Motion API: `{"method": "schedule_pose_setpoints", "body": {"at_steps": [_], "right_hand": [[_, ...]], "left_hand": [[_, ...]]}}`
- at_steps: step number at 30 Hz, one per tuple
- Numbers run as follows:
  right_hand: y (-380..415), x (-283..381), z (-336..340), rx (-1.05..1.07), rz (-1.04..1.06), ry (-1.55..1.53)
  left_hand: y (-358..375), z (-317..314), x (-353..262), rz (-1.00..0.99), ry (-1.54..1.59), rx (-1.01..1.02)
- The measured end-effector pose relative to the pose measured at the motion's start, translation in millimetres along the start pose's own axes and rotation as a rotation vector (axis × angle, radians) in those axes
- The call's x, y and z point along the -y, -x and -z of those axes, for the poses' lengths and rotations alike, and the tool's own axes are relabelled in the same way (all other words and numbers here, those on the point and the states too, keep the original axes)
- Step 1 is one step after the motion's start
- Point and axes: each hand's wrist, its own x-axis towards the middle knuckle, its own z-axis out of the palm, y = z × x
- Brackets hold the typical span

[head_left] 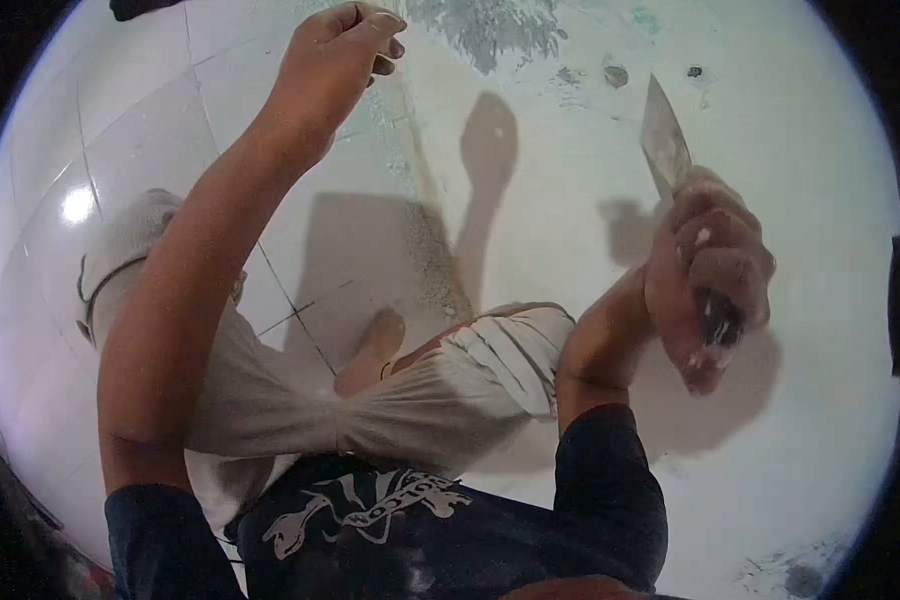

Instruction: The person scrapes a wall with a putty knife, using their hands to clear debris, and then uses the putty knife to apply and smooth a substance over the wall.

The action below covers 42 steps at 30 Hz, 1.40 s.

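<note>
My right hand [715,265] is wrapped round the handle of a putty knife [664,145]. Its thin, pointed-looking metal blade sticks up from the fist, and the dark butt of the handle shows below the fingers. Behind the blade is a pale wall [570,180]. My left hand [353,40] is raised at the top, over the line where wall and floor meet, with its fingers curled in and nothing visible in them. Whitish smears mark the right-hand fingers.
Grey bare patches [495,30] and small dark holes [695,72] mark the wall's upper part. White crumbs [430,255] lie along the wall's foot. Glossy white tiles [45,150] cover the floor, where my bent legs [370,420] rest.
</note>
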Motion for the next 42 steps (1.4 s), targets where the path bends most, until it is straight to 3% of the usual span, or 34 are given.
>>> {"method": "schedule_pose_setpoints", "body": {"at_steps": [4,6,8,9,12,13,16,17,24,25,26,29,34,36,37,40,41,42], "right_hand": [[13.6,-7.1,2.7,-0.14,-0.03,0.019],[10.8,-1.2,7.6,-0.102,-0.102,0.077],[9.1,12.5,11.2,0.116,0.042,0.119],[17.0,12.2,15.3,0.117,0.026,0.114],[41.5,2.4,30.4,0.038,-0.183,0.274],[40.7,-2.0,26.7,0.036,-0.173,0.268],[38.5,7.2,4.2,-0.244,-0.054,0.322],[24.2,10.7,6.2,-0.041,-0.253,0.408],[14.1,-5.2,8.4,0.056,-0.101,0.034],[18.5,-0.8,-6.1,-0.114,0.01,0.192],[15.2,-5.7,-7.4,-0.122,0.023,0.182],[8.1,0.9,5.3,0.094,-0.092,0.13],[13.5,14.1,3.2,0.089,-0.04,0.2],[18.8,11.4,-4.4,-0.089,-0.259,0.318],[8.6,4.3,-5.4,0.002,-0.008,0.113],[17.1,-8.3,2.1,-0.073,-0.062,0.118],[11.3,-13.0,12.9,0.131,-0.181,0.092],[5.4,-7.9,11.8,0.13,-0.173,0.096]], "left_hand": [[1.3,0.4,2.9,-0.034,0.007,0.031],[-1.5,-0.1,5.3,-0.05,0.03,0.037],[-0.6,1.0,2.4,-0.021,0.019,0.014],[-0.3,0.7,2.7,-0.041,-0.014,0.012],[-2.5,0.9,4.0,-0.005,0.007,0.005],[3.9,-0.5,0.3,-0.052,-0.01,0.001],[-1.7,2.8,7.0,-0.049,-0.014,0.039],[-1.5,1.3,6.1,-0.029,-0.006,0.011],[-0.5,5.4,2.6,-0.031,0.007,0.005],[1.2,5.3,-1.1,-0.057,0.005,0.001],[1.6,7.9,-5.8,-0.066,-0.005,-0.01],[0.2,1.3,-21.3,0.149,0.035,-0.016],[1.1,3.1,-15.8,0.084,0.129,0.027],[-3.4,3.5,-13.1,0.142,0.111,-0.004],[-4.3,6.3,-9.6,0.089,0.121,0.022],[0.2,5.2,-20.3,0.119,0.06,-0.03],[-2.2,4.2,-21.8,0.155,0.073,-0.023],[-4.2,3.1,-21.6,0.146,0.073,-0.023]]}}
